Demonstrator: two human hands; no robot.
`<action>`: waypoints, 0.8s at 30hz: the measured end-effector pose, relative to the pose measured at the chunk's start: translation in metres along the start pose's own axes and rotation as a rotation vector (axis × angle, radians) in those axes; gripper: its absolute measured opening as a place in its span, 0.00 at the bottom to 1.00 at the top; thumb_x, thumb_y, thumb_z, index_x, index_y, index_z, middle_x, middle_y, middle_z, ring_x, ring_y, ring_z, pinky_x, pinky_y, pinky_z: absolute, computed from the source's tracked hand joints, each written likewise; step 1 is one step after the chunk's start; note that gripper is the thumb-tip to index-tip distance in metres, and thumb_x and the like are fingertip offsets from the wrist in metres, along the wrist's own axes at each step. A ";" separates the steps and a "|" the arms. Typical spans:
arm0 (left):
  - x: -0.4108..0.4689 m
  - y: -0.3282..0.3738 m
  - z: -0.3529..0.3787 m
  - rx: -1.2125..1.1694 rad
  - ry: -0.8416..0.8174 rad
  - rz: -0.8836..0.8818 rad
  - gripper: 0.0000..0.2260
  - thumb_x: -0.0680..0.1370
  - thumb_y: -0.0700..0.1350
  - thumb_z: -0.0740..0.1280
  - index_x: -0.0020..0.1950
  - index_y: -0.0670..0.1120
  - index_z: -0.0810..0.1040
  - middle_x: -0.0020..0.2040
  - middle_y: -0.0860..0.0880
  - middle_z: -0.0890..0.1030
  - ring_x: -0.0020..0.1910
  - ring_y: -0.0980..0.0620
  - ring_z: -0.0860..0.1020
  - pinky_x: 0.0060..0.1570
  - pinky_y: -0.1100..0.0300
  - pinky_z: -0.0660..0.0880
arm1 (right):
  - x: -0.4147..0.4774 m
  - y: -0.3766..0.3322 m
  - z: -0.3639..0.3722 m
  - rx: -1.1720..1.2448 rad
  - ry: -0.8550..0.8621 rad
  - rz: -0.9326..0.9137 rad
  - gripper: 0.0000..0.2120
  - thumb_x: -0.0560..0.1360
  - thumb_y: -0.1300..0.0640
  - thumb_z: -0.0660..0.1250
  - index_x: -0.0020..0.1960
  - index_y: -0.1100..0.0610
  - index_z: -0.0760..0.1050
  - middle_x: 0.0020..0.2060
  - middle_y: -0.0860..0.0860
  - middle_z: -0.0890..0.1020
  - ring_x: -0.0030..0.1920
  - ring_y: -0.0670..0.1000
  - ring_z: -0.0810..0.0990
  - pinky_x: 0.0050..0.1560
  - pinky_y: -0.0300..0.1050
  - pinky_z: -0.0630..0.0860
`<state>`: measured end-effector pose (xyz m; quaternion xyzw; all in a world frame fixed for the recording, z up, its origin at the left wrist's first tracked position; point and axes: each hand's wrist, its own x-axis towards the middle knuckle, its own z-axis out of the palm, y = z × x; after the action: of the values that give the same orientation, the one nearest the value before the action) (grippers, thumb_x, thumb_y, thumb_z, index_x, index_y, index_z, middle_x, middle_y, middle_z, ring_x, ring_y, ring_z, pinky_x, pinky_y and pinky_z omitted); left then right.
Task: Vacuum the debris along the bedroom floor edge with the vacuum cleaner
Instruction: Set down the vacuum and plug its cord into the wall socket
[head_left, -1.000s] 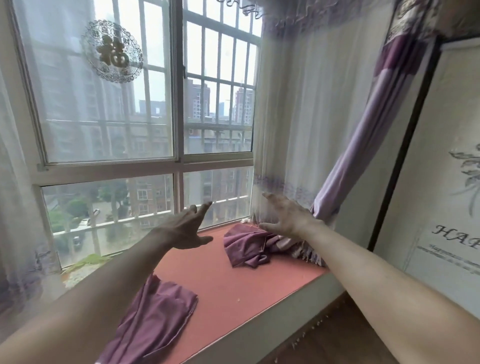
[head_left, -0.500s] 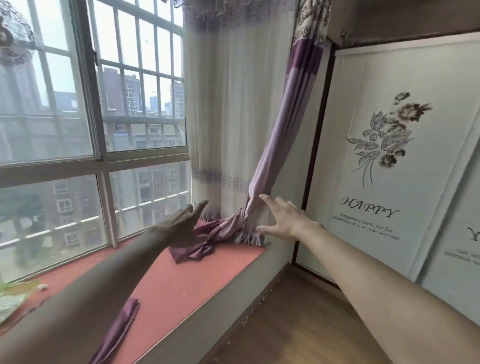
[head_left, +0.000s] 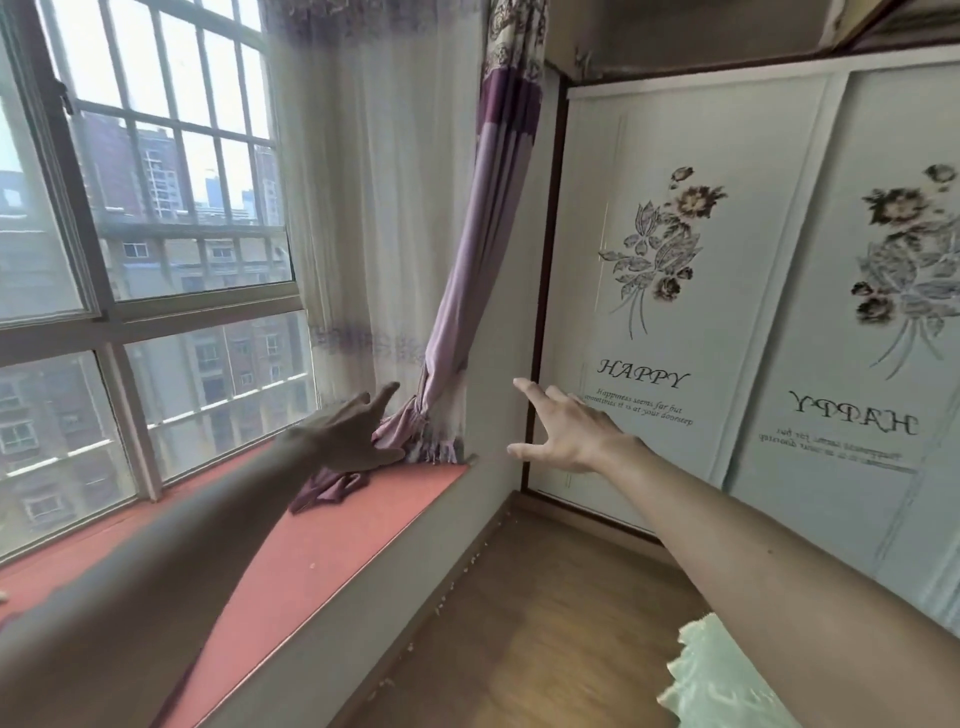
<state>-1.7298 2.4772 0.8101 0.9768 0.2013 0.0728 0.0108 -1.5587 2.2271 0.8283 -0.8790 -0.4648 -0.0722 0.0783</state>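
Note:
Small pale bits of debris lie scattered on the wooden floor along the foot of the window-seat wall. No vacuum cleaner is in view. My left hand is stretched out over the red window seat, fingers apart, holding nothing, just in front of the bunched purple curtain. My right hand is raised in the air to the right of the curtain, fingers spread, also holding nothing.
A white wardrobe with sliding doors printed with flowers and "HAPPY" closes off the right side. A large barred window rises behind the seat. A pale green cloth edge shows at the bottom right.
My view has swung to the right, from the window toward the wardrobe and floor corner. Both hands stay outstretched and open, moving right with the view.

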 end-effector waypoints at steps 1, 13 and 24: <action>0.006 0.006 -0.001 0.002 0.000 0.018 0.46 0.75 0.65 0.67 0.82 0.52 0.42 0.63 0.41 0.72 0.55 0.41 0.76 0.55 0.45 0.77 | -0.005 0.007 -0.005 -0.008 0.004 0.021 0.44 0.74 0.34 0.65 0.80 0.44 0.44 0.68 0.53 0.68 0.68 0.57 0.69 0.62 0.56 0.72; 0.108 0.030 0.009 -0.066 -0.012 0.269 0.44 0.77 0.61 0.68 0.81 0.48 0.44 0.65 0.40 0.72 0.55 0.45 0.76 0.55 0.47 0.77 | 0.014 0.065 -0.006 -0.037 -0.012 0.272 0.44 0.74 0.35 0.65 0.79 0.44 0.44 0.75 0.52 0.63 0.73 0.57 0.64 0.68 0.58 0.68; 0.177 0.013 0.096 0.063 -0.129 0.513 0.45 0.77 0.64 0.66 0.82 0.49 0.42 0.66 0.41 0.72 0.58 0.40 0.78 0.53 0.45 0.78 | 0.035 0.070 0.071 0.011 -0.105 0.501 0.43 0.74 0.36 0.66 0.79 0.44 0.45 0.73 0.54 0.64 0.72 0.58 0.66 0.66 0.56 0.69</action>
<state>-1.5497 2.5356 0.7400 0.9983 -0.0520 0.0044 -0.0254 -1.4774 2.2307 0.7609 -0.9688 -0.2365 -0.0023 0.0745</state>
